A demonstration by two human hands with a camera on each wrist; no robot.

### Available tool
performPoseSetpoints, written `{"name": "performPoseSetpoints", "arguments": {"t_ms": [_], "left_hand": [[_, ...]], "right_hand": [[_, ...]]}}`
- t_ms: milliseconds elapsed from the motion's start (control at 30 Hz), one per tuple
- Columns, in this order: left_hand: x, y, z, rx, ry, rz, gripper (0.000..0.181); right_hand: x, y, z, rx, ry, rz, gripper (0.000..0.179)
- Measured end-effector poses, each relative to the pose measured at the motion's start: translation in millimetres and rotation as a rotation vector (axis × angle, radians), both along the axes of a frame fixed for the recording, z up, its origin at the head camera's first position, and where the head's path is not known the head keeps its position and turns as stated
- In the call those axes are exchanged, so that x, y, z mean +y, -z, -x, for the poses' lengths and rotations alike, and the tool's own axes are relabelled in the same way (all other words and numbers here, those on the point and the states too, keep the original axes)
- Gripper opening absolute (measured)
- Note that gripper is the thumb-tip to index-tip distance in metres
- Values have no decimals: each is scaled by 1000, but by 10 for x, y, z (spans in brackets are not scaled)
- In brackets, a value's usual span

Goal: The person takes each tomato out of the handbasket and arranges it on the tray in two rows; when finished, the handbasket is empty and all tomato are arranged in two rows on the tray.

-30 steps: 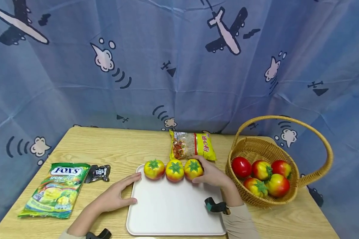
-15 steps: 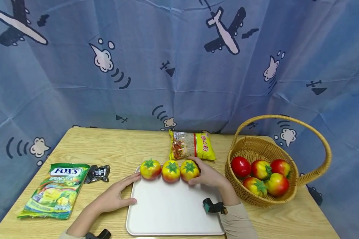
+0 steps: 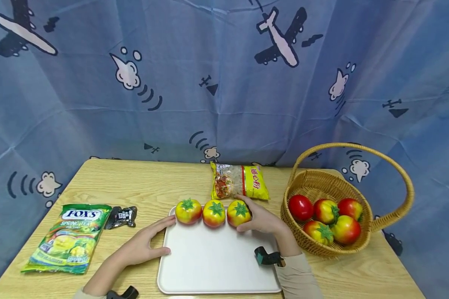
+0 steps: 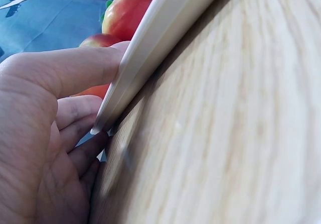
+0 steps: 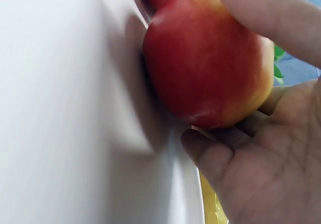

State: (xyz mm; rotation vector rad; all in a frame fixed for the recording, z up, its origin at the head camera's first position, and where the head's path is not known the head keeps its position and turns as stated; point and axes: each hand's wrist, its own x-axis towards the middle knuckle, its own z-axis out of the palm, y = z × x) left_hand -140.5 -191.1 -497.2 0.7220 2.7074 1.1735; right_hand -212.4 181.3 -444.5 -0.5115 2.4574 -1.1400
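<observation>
Along the far rim of a smooth white rectangular tray (image 3: pixel 217 261), three glossy round yellow-and-red fruits (image 3: pixel 214 216) with green star-shaped leaf caps are standing in a row, caps up. Right hand (image 3: pixel 260 216) is holding the right fruit (image 3: pixel 238 214), fingers and thumb curving round its sides. Left hand (image 3: pixel 147 245) is touching the tray's left edge, fingers relaxed, thumb spread apart, gripping no fruit. The middle fruit (image 3: pixel 213 212) is sitting just beside both neighbours. Likely trouble: a sideways nudge from the right hand could be sending it into the left fruit (image 3: pixel 188 211), rolling both, their round bottoms probably giving little hold. Fingers could also be snagging the yellow-and-clear plastic bag (image 3: pixel 239 181) lying just behind. Left hand pressing unevenly could be sliding the tray across the light wooden counter (image 3: pixel 146 182). Tan wicker basket (image 3: pixel 314 182) is standing at right, holding more fruits (image 3: pixel 346 230).
</observation>
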Motion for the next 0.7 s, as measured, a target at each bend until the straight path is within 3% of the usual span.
{"name": "performPoseSetpoints", "arguments": {"t_ms": [367, 700], "left_hand": [[4, 4, -2, -1, 1, -4, 74], [-8, 1, -8, 7, -4, 1, 73]], "right_hand": [[27, -58, -24, -17, 22, 1, 102], [99, -112, -12, -14, 9, 137, 99]]}}
